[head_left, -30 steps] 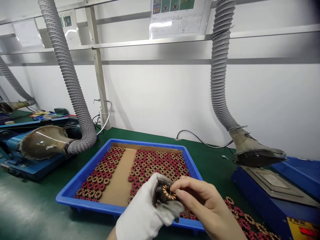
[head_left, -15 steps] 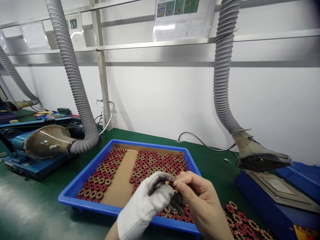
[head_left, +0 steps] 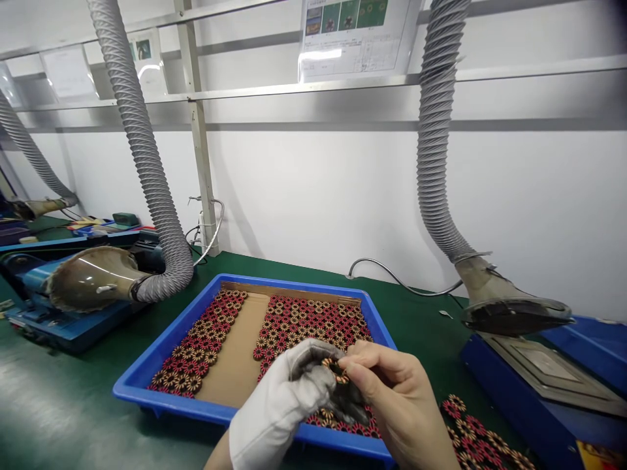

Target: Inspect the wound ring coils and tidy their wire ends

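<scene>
My left hand (head_left: 289, 398), in a white glove with grey, soiled fingertips, is closed around a small wound motor stator (head_left: 336, 371) with copper-coloured coils. My bare right hand (head_left: 396, 398) pinches at the right edge of that stator, thumb against forefinger; whether a wire end is between them is too small to tell. Both hands are over the front right part of a blue tray (head_left: 169, 406). Inside the tray, red and copper-coloured stators (head_left: 313, 320) lie in close rows on brown cardboard (head_left: 235, 365), with a bare cardboard strip between two groups.
More stators (head_left: 475, 434) lie on the green bench right of the tray. A blue box-like device (head_left: 519, 391) stands beyond them under a grey extraction hose (head_left: 435, 143) with a hood. At left, another hood (head_left: 93, 277) sits in front of a blue machine (head_left: 63, 326).
The stator in my left hand has turned so its ring face shows more. My right-hand fingers have shifted slightly, still pinching at its edge. The tray has not moved.
</scene>
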Tool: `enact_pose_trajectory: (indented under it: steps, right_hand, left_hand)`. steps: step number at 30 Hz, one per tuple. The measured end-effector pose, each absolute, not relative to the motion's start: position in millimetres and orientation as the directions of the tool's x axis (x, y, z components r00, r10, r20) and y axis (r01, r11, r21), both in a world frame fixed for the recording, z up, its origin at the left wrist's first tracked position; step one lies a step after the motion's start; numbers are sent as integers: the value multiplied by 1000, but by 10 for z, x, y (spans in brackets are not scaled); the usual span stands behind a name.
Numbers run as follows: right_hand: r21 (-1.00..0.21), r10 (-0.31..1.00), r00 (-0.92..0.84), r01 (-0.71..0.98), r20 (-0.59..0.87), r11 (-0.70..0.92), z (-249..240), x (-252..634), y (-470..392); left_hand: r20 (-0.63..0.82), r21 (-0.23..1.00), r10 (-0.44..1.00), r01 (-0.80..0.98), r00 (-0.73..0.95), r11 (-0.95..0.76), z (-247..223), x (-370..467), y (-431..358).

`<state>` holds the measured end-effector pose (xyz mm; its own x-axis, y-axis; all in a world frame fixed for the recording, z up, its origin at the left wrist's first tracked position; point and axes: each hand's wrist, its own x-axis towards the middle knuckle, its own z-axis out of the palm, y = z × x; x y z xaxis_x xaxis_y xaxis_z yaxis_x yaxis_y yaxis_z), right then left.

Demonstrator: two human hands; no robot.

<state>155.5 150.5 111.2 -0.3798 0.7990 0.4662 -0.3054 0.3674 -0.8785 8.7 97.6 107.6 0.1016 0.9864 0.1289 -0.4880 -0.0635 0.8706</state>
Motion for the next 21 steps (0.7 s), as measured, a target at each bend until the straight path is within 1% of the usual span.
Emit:
enact_pose_trajectory:
  steps: [5, 7, 10, 14, 19, 21]
  right_hand:
    - [-872, 792, -365, -246, 488, 424, 1160, 1574, 1466]
    - [-882, 814, -347, -247, 466, 400, 1196, 1572, 1430]
    - [-908, 842, -360, -272, 402, 318, 1254, 1561, 1375]
    - [-933, 843, -407, -227, 352, 280, 1284, 1558, 1360]
    - [-909, 803, -426, -216, 416, 357, 1253, 1552, 1394]
    - [-912, 820, -402, -232, 408, 340, 1261, 1533, 1379]
  left_hand:
    - [107, 861, 991, -506, 86, -49, 1111, 100, 970]
    - [113, 860, 990, -507, 88, -53, 1127, 114, 961]
    - [120, 856, 988, -514, 92, -56, 1125, 128, 951]
    - [106, 849, 990, -527, 92, -42, 1089, 123, 972]
    - [65, 840, 995, -542, 81, -11, 1056, 102, 1005]
    - [63, 853, 994, -521, 85, -10, 1058, 105, 1000]
